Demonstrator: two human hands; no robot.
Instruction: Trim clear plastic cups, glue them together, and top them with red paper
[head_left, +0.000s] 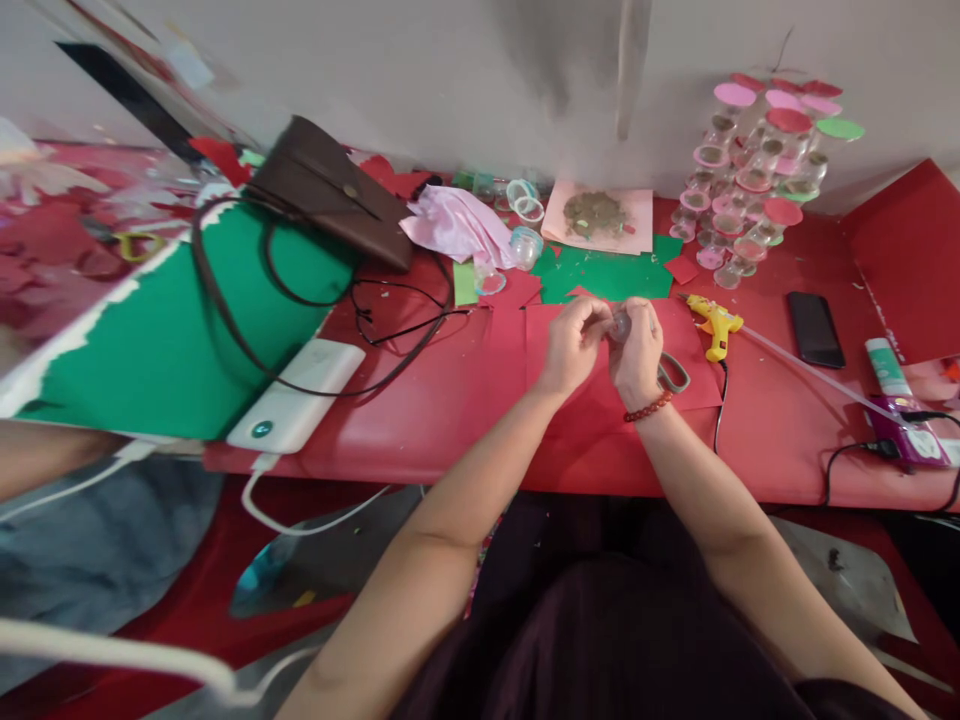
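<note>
My left hand (571, 345) and my right hand (637, 352) meet over a red paper sheet (592, 400) on the red table. Between their fingertips they pinch a small clear plastic cup (619, 325). Both hands are closed around it. My right wrist wears a red bead bracelet (648, 408). Grey-handled scissors (673, 373) lie just right of my right hand, partly hidden by it.
A yellow glue gun (715, 325) and a black phone (814, 328) lie to the right. Stacked clear cups with pink lids (757, 170) stand at the back right. Green paper (607, 272), a brown bag (330, 190), a white power bank (296, 393) and cables lie left.
</note>
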